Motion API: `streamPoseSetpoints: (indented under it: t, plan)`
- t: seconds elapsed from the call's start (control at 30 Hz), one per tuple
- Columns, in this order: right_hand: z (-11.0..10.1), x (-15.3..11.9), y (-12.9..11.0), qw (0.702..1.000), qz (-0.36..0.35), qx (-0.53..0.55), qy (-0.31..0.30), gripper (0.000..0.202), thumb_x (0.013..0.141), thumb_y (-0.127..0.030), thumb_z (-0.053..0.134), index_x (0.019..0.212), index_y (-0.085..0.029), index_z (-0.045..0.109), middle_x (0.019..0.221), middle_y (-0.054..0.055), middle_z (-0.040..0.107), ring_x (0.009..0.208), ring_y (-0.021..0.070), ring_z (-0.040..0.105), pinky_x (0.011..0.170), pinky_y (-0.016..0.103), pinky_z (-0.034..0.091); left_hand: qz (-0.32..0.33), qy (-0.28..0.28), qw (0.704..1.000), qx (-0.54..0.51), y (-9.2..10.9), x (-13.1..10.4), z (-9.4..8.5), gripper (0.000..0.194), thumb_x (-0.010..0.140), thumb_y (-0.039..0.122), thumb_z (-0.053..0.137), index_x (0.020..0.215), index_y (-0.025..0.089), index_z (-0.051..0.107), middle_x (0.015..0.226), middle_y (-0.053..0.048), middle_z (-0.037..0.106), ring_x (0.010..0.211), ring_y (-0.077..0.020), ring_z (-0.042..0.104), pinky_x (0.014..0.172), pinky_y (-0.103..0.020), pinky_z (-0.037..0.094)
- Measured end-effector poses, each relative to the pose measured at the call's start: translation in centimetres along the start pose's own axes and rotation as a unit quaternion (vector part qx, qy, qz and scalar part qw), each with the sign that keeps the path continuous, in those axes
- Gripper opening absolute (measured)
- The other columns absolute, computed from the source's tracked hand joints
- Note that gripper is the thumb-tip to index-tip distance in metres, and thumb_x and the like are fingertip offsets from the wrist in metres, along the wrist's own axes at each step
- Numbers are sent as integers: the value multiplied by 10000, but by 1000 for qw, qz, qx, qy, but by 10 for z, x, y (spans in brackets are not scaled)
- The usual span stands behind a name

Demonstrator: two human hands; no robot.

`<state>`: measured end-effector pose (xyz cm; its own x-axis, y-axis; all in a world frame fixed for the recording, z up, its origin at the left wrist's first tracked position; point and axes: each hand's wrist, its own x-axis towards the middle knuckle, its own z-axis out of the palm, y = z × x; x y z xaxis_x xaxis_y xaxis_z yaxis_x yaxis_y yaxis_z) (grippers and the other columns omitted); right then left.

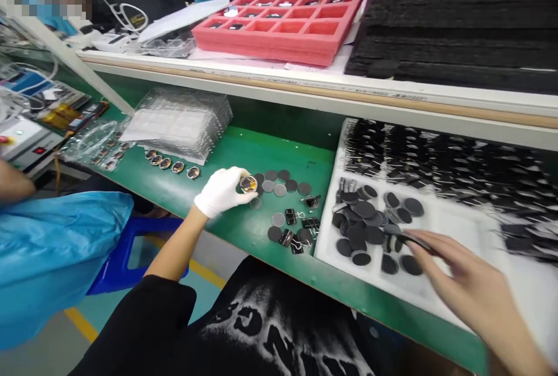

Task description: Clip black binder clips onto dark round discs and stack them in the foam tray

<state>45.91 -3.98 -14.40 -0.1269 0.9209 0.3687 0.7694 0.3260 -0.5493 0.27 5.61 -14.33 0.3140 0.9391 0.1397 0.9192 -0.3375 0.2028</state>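
Observation:
My left hand, in a white glove, pinches a round watch case with orange and metallic parts inside. Beneath and beside it, several dark round discs are scattered on the green bench. My bare right hand is closed on what look like black tweezers, slightly blurred. Their tips reach into a pile of black discs on a white tray; whether they grip one I cannot tell. Several similar watch cases lie in a row to the left of my gloved hand.
Black binder clips lie near the tray's left edge, and more fill its back part. Clear plastic trays are stacked at the back left. Overhead runs a shelf bearing a red foam tray. A person in blue sits at left.

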Motion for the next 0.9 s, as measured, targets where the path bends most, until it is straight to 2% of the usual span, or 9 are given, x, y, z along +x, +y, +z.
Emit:
streamPoseSetpoints:
  t: [0.1, 0.2, 0.4, 0.5, 0.57, 0.63, 0.73, 0.8, 0.9]
  plan:
    - [35, 17, -54, 991, -79, 104, 20, 369, 938, -210, 647, 1243, -410, 705, 1121, 47, 748, 975, 295, 746, 737, 462, 671, 104, -1, 994, -39, 71, 16, 2, 417, 828, 529, 717, 1081, 202, 659, 984, -44, 740, 872, -242, 702, 824, -360, 473]
    - [66, 31, -76, 969, -216, 83, 85, 647, 924, -42, 600, 1474, -379, 559, 1214, 82, 726, 1073, 270, 725, 866, 448, 658, 185, -6, 980, -75, 123, 26, 7, 367, 823, 499, 696, 1032, 199, 664, 907, -21, 747, 810, -240, 712, 750, -357, 470]
    - [73, 28, -72, 962, -271, 17, -13, 780, 938, 18, 509, 1634, -266, 298, 1472, 159, 594, 1414, 332, 516, 1083, 578, 536, 218, 36, 971, -87, 143, 33, 17, 291, 820, 424, 635, 973, 176, 646, 797, -28, 720, 748, -228, 698, 695, -350, 436]
    - [69, 24, -73, 982, -172, 66, -32, 671, 935, -114, 605, 1562, -289, 444, 1588, 164, 457, 1447, 386, 453, 1076, 636, 501, 227, 32, 969, -89, 142, 28, 22, 306, 851, 462, 635, 966, 179, 636, 782, -14, 707, 735, -216, 694, 685, -356, 418]
    - [69, 25, -74, 983, -45, 171, -55, 595, 945, -242, 641, 1521, -288, 499, 1491, 165, 554, 1284, 347, 609, 961, 550, 592, 248, 36, 964, -87, 145, 22, 26, 346, 873, 492, 632, 1017, 177, 636, 792, -13, 709, 748, -217, 699, 693, -364, 414]
    - [70, 29, -74, 946, 84, 287, -129, 505, 946, -338, 657, 1441, -262, 589, 1202, 125, 727, 979, 260, 729, 796, 428, 642, 269, 46, 959, -72, 147, 15, 29, 377, 911, 506, 607, 1074, 166, 631, 814, -27, 717, 775, -225, 704, 698, -370, 409]
    - [71, 36, -70, 872, 194, 389, -224, 360, 848, -411, 777, 1157, -227, 764, 825, 45, 754, 692, 184, 687, 674, 344, 613, 308, 19, 948, -74, 138, 11, 29, 512, 939, 593, 580, 1203, 155, 606, 851, -36, 731, 778, -223, 701, 684, -360, 409]
    - [70, 41, -66, 838, 242, 441, -213, 328, 785, -413, 840, 1051, -229, 788, 792, 32, 749, 649, 155, 654, 643, 307, 587, 294, -3, 949, -113, 123, 17, 25, 596, 927, 638, 588, 1286, 162, 578, 912, -38, 746, 805, -208, 705, 699, -339, 433]
    - [65, 47, -57, 786, 303, 524, -126, 294, 779, -414, 861, 1013, -257, 778, 844, 16, 757, 668, 116, 647, 644, 247, 569, 179, -5, 976, -120, 98, 38, 22, 391, 1008, 530, 507, 1126, 190, 659, 897, -23, 750, 799, -174, 699, 722, -309, 445]
